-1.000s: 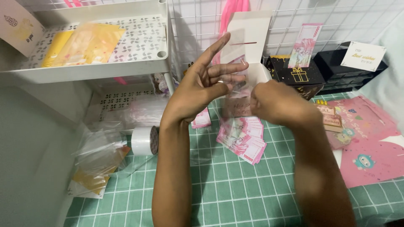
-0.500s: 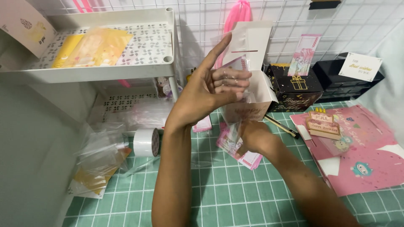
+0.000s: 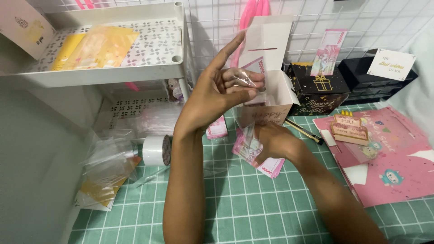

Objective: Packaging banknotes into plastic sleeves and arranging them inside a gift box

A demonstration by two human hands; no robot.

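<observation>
Green gridded mat (image 3: 253,212) underneath: left hand (image 3: 217,90) raised, fingers pinching a clear plastic sleeve (image 3: 244,77); right hand (image 3: 271,140) grips pink banknotes (image 3: 266,165) beside the white box (image 3: 275,86).

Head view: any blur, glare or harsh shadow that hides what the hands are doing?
Head view: evenly lit and mostly sharp; the left hand and its clear plastic sleeve show slight softness; faint sheen on the plastic bags; soft shadow under the white shelf; the right hand on the pink notes stays readable; straight lines bow slightly toward the edges.
</observation>
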